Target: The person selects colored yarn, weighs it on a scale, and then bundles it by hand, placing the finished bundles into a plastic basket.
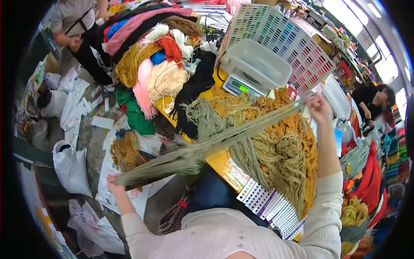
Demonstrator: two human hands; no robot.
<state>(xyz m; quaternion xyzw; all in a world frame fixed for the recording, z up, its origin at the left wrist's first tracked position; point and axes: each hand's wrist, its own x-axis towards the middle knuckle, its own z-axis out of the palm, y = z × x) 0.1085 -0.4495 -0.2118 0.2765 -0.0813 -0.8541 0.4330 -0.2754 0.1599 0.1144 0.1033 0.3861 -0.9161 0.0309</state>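
Note:
A long skein of olive-green yarn point(224, 136) is stretched taut between my two hands. My left hand point(114, 183) grips its thick lower end out past the table's edge, above the littered floor. My right hand point(320, 108) pinches the thin upper end, raised above the table near the colour chart. Under the stretched skein lies a heap of ochre and green yarn point(282, 151) on the yellow table point(220, 162). My cream sleeves fill the bottom of the view.
A digital scale point(252, 73) with a white tray stands behind the heap, a colour swatch chart point(297, 47) leaning behind it. Swatch cards point(267, 205) lie at the table's near edge. Many coloured skeins point(159, 56) pile up at the back left. White bags and papers point(73, 166) litter the floor. One person stands at the top left, another at the far right.

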